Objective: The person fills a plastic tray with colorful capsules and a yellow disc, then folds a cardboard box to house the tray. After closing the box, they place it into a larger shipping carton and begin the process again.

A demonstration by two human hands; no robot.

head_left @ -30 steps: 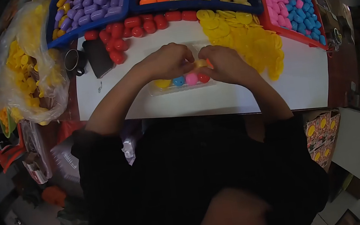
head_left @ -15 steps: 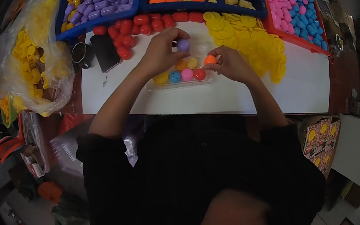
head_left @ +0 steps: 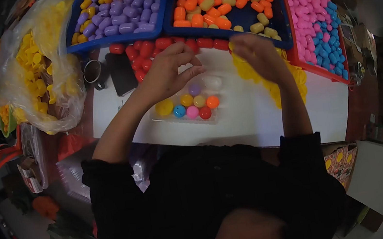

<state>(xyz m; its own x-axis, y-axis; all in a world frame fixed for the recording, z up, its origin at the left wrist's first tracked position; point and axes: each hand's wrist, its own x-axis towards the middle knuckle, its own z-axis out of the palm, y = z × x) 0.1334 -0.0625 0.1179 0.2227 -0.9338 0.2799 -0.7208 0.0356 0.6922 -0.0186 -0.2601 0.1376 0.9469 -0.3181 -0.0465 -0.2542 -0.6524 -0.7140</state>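
On the white bench lies a thin, clear plastic tray; a low wrist could catch and tip it. Near it, my left hand is half open, seemingly without load. My right hand blurs near flat yellow discs; its grip I cannot tell. The tray's smooth, round balls could roll out.

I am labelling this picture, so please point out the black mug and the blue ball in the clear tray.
Black mug [head_left: 93,71], head view: its open top.
Blue ball [head_left: 179,111], head view: its middle.
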